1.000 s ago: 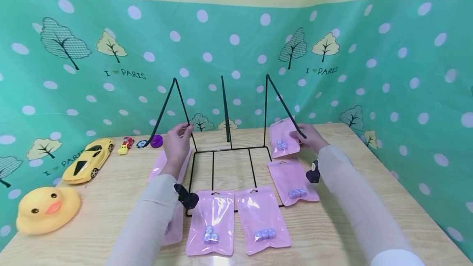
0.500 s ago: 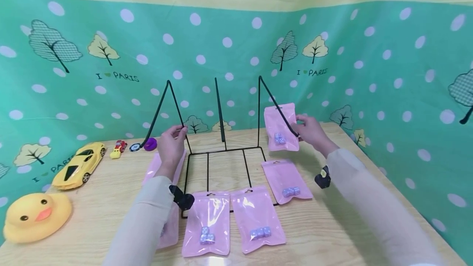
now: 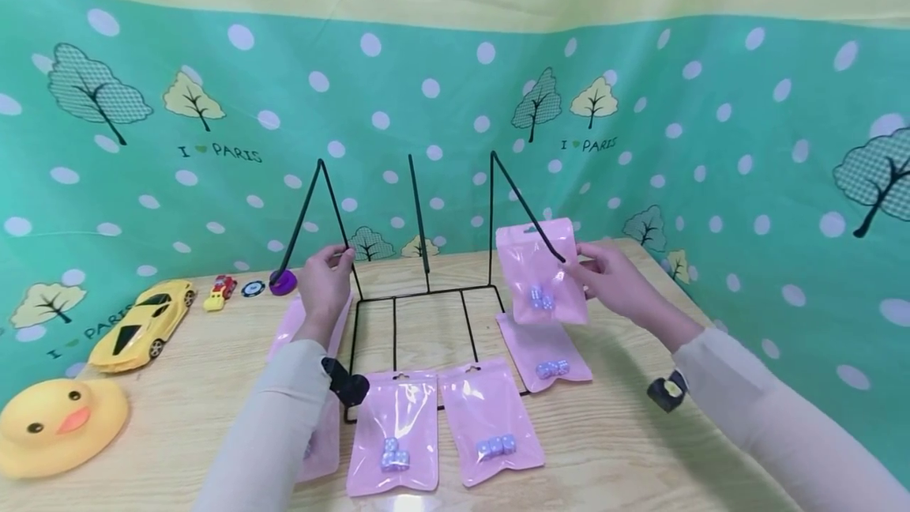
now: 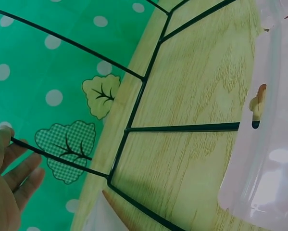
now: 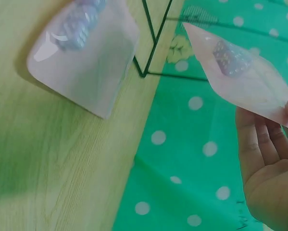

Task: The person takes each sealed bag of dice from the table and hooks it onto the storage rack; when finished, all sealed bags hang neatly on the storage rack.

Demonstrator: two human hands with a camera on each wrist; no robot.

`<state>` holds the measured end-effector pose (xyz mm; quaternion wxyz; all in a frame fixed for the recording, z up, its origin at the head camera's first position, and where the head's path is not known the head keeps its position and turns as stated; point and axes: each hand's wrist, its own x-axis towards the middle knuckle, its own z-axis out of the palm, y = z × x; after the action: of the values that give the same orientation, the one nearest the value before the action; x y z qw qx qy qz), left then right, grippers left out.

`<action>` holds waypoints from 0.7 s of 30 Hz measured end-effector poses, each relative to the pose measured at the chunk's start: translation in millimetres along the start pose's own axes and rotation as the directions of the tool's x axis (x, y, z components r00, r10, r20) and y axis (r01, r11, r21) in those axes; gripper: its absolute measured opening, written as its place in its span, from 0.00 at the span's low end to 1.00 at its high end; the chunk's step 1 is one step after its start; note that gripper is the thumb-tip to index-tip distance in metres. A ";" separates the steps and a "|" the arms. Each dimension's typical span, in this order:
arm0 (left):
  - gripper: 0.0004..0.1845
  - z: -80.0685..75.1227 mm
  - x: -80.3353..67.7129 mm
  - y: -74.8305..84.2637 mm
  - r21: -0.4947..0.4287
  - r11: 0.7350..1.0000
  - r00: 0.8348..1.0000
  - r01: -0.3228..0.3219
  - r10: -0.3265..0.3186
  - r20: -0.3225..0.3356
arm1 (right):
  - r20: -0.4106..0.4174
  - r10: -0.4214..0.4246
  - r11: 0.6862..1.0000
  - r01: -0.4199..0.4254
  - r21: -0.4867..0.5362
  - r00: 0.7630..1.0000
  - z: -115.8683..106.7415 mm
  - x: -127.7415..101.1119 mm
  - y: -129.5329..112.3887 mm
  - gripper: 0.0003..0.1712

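Nearest on the wooden surface (image 3: 178, 409) lie two pink pouches side by side, the left pouch (image 3: 393, 433) and the middle pouch (image 3: 490, 423), each with small pale dice at its lower end and its top edge touching the near bar of the black wire rack (image 3: 426, 314). At the near left edge sits a yellow rubber duck (image 3: 57, 425). A further pink pouch (image 3: 316, 385) lies mostly hidden under the left forearm, and a fourth pouch (image 3: 546, 350) lies flat at the rack's near right corner. Just beyond that, the right hand (image 3: 614, 283) pinches the right edge of a raised pink pouch (image 3: 542, 271), holding it upright and clear of the surface, right against the rack's slanted right prong; dice show inside it in the right wrist view. On the other side, the left hand (image 3: 323, 283) grips the slanted left prong of the rack, thumb and fingers curled round the wire. Farther left along the surface stand a yellow toy car (image 3: 138, 324), a small red and yellow toy (image 3: 219, 292), a dark round chip (image 3: 252, 288) and a purple piece (image 3: 283, 282). Behind everything hangs a green dotted backdrop (image 3: 711, 101) with trees.
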<state>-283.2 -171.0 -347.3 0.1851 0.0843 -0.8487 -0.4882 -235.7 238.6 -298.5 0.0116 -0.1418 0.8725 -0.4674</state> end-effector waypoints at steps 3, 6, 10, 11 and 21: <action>0.19 -1.3 -0.7 0.5 0.001 1.000 1.000 0.001 -0.001 0.006 | 0.029 -0.023 1.000 0.023 0.016 0.999 0.6 -16.1 -3.9 0.23; 0.19 -1.8 -1.0 0.8 0.004 1.000 1.000 -0.003 0.003 0.011 | 0.049 -0.079 0.997 0.079 0.007 0.996 0.6 -32.9 -7.9 0.17; 0.18 -1.7 -1.3 0.6 0.003 1.000 1.000 -0.006 0.006 0.010 | 0.051 -0.185 0.982 0.186 -0.016 0.981 0.1 -54.2 -12.8 0.10; 0.18 -1.5 -1.3 0.3 0.002 1.000 1.000 -0.007 0.007 0.010 | 0.049 -0.216 0.976 0.217 -0.016 0.975 -0.4 -59.1 -14.0 0.09; 0.19 -0.6 0.6 -1.1 0.003 1.000 1.000 -0.004 0.004 0.010 | -0.024 -0.457 0.889 0.457 0.025 0.889 -6.9 -88.9 -32.2 0.17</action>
<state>-283.6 -172.2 -347.9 0.1817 0.0804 -0.8505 -0.4871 -143.9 250.3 -278.2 -0.1041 -0.3387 0.8077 -0.4713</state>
